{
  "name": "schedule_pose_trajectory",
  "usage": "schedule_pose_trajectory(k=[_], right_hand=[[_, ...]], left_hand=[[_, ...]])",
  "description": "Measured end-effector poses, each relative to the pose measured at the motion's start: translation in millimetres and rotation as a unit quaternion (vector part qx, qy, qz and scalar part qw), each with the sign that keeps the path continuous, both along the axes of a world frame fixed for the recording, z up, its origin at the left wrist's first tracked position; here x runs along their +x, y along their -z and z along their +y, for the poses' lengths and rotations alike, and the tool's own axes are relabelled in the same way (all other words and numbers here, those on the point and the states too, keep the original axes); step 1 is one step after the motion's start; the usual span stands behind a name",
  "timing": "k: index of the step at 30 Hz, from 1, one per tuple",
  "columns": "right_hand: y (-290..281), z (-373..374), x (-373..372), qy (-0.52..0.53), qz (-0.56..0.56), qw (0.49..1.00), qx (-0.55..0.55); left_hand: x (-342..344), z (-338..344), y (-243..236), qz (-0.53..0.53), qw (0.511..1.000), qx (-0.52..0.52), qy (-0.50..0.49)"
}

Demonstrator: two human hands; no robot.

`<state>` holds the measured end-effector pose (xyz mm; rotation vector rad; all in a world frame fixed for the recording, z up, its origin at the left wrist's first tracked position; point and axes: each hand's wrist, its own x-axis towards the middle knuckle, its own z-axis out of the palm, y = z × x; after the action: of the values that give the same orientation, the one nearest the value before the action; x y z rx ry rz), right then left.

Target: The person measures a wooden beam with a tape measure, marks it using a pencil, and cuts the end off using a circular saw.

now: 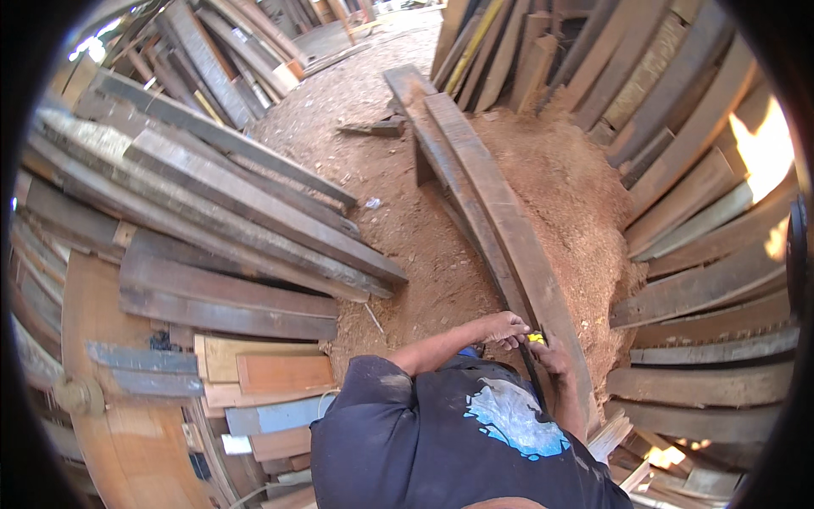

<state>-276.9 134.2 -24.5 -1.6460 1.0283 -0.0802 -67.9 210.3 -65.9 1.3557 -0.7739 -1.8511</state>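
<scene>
Over the near part of a long brown plank (500, 204), my two hands are close together. My right hand (555, 356) is closed around what looks like a small yellow tape measure (536, 338), mostly hidden by the fingers. Just left of it, my left hand (506, 329) has its fingers curled together; whatever they pinch is too small to make out. The plank lies lengthwise on another dark beam (421, 110), running from beside me toward the far end. My dark shirt hides part of the near side.
Stacked boards (254, 195) reach in from the left, their ends close to the sawdust-covered floor (390, 195). More planks (704, 373) are piled along the right, and others lean upright (627, 76) at the far right. A short wood piece (373, 128) lies left of the beam.
</scene>
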Motion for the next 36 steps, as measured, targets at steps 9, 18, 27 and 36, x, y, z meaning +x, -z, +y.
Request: schedule_pose_trajectory(k=[9, 18, 27, 36], right_hand=[[-28, -1, 39, -0.178, 0.019, 0.98, -0.084], [-33, -30, -146, -0.169, 0.091, 0.981, -0.002], [11, 3, -231, -0.029, 0.103, 0.988, 0.109], [-31, -127, 28, -0.05, 0.12, 0.991, -0.02]], left_hand=[[14, 26, 28, 0.022, 0.996, 0.001, -0.089], [164, -21, -44, 0.269, 0.862, -0.13, -0.41], [225, -100, -24, 0.196, 0.834, -0.092, -0.507], [256, -210, 41, 0.175, 0.864, -0.083, -0.466]])
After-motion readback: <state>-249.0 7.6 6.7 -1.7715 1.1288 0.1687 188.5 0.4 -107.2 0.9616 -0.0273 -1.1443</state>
